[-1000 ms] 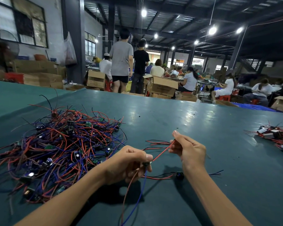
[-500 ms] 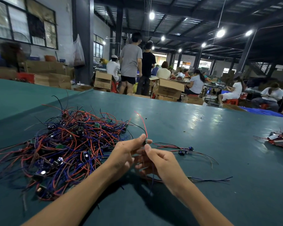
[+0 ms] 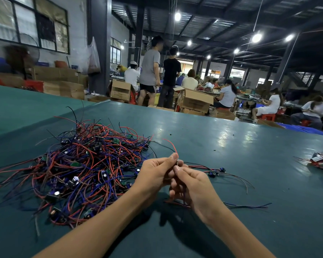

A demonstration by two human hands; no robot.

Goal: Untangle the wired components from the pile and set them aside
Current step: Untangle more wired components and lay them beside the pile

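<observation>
Head view: one wired component (image 3: pixel 177 161) sits pinched between both hands, just right of the pile (image 3: pixel 86 164). The left hand (image 3: pixel 154 176) curls thumb and forefinger on it; the right hand (image 3: pixel 193 185) seems to pinch its wires below, partly hidden. Dangling leads could snag the freed components (image 3: pixel 215 171) nearby, dragging them.

Over the green bench (image 3: pixel 231 146), the left hand (image 3: pixel 155 174) and right hand (image 3: pixel 192 185) together pinch one wired component (image 3: pixel 174 147), its red lead arcing upward. The tangled pile (image 3: pixel 82 164) lies toward the left edge, and separated components (image 3: pixel 215 171) lie just right of the hands.
</observation>
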